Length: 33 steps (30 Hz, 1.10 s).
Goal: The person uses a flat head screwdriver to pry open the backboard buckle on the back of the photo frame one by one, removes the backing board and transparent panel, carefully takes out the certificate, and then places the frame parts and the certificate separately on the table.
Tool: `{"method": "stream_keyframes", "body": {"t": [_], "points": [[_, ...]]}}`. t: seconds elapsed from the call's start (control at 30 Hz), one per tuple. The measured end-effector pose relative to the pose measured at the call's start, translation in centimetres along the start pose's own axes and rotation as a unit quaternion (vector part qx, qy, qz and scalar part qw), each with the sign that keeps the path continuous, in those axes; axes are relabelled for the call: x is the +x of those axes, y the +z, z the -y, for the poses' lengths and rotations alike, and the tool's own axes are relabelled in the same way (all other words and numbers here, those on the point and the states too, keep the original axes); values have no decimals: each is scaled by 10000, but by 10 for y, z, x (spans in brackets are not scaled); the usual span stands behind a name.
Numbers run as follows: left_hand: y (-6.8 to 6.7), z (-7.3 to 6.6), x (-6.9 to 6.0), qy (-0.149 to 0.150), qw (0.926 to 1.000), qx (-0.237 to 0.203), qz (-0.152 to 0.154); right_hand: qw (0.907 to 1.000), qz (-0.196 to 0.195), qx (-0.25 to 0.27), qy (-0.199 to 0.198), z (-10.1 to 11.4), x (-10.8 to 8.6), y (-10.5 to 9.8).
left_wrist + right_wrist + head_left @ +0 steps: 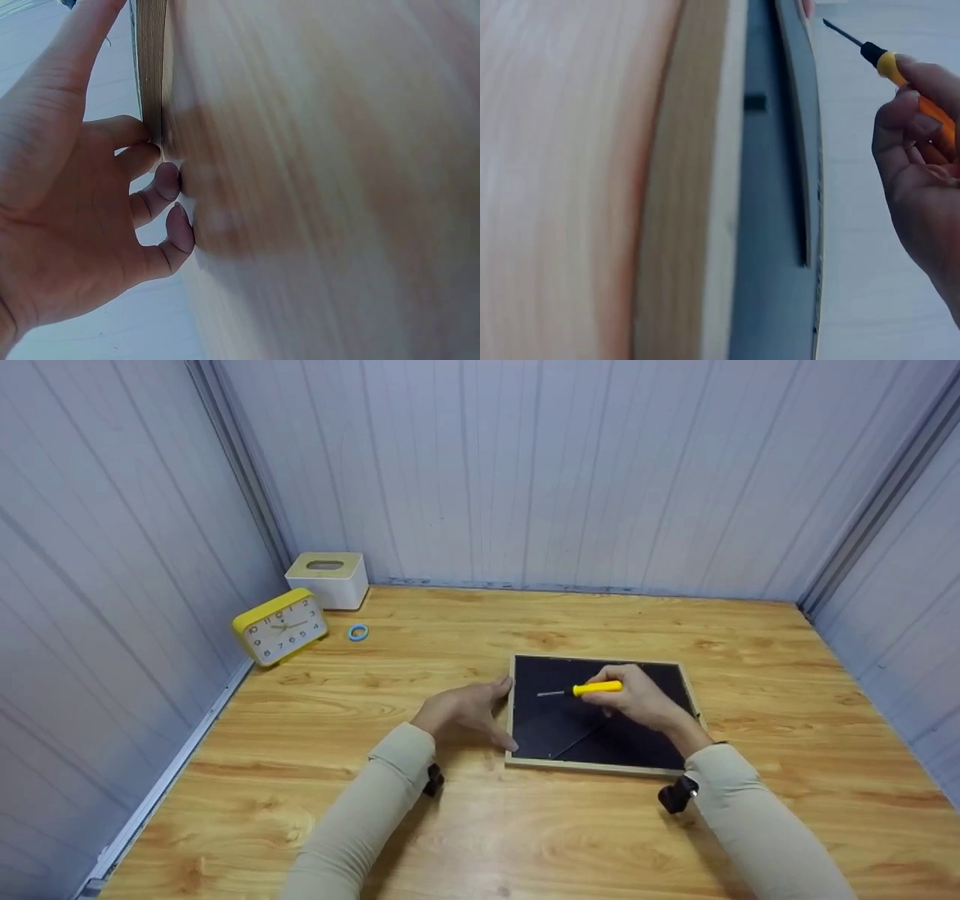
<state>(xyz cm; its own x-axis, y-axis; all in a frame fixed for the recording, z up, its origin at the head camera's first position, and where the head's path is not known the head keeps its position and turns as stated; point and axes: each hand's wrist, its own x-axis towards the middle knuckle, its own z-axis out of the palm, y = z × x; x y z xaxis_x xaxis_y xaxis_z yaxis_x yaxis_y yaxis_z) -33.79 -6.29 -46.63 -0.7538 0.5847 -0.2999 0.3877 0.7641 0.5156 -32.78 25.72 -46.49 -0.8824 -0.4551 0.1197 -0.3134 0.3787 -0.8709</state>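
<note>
A picture frame (pixel 600 766) with a light wooden border lies back side up, its black backing (pixel 540 727) showing. A thin stand leg (pixel 801 187) rises slightly from that backing. My right hand (pixel 637 697) grips a yellow screwdriver (pixel 598 688) above the backing, its metal shaft pointing left and clear of the surface. In the right wrist view the screwdriver (pixel 889 66) is pinched between thumb and curled fingers. My left hand (pixel 466 710) rests against the frame's left side, thumb at the near corner. Its fingertips (pixel 180 225) touch the table beside the wooden edge (pixel 150 67).
A yellow alarm clock (pixel 281 626) leans at the back left, before a white tissue box (pixel 328 580) with a wood-coloured lid. A small blue ring (pixel 358 632) lies to their right. Panel walls (pixel 487 472) enclose the wooden table (pixel 570 840) at the back and sides.
</note>
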Motion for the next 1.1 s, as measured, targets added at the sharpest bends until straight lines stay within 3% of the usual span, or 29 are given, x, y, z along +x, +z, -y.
{"method": "stream_keyframes", "body": {"t": [0.2,0.53,0.9,1.1], "points": [[0,0,2,52,9999,88,-3,9981,485,-379,-48,-5,6,18],[-1,2,2,141,9999,14,15,9957,450,-774,235,5,9,29],[0,1,0,190,9997,168,-37,9947,644,-726,329,4,8,28],[0,-1,2,67,10000,6,-37,9952,661,-634,349,4,12,29]]}}
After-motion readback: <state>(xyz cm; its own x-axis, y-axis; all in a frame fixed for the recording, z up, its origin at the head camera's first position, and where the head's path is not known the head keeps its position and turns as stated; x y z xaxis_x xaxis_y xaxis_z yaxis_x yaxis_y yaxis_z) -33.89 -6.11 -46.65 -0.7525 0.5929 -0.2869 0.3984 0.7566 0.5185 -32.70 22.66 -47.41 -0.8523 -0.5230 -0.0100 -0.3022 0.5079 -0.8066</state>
